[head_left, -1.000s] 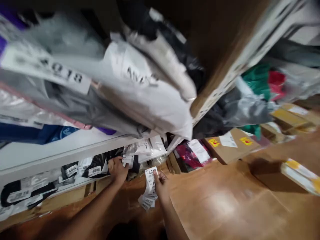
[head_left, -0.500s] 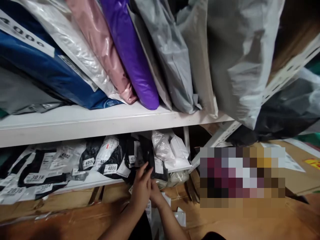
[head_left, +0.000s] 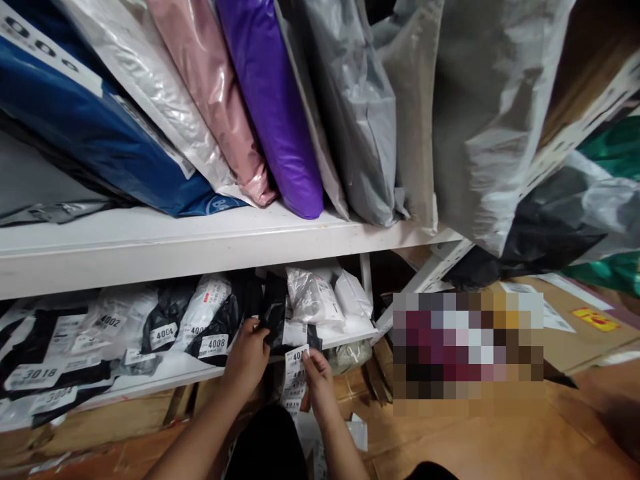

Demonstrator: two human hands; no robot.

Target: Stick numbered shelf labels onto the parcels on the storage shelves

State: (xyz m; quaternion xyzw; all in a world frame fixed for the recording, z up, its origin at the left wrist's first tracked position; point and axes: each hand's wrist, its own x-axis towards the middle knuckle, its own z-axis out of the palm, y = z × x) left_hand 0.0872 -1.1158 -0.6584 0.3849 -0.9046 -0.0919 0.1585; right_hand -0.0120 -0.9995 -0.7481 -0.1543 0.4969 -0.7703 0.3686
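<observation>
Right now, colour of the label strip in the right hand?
The label strip is white with black print; clearest in head view.

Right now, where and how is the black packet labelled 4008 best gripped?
Probably pinched by the front end of the black packet, beside its 4008 label, coming from the front: that end lies at the lower shelf edge, and a white packet crowds its left.

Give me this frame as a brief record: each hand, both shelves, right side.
Left hand: at the black packages; grip unclear
Right hand: holds a strip of numbered labels, top number partly covered
Upper shelf: leaning bags, including blue, pink and purple
Lower shelf: packages, one labelled 4008
Right side: cardboard box with a yellow-and-red sticker
</observation>
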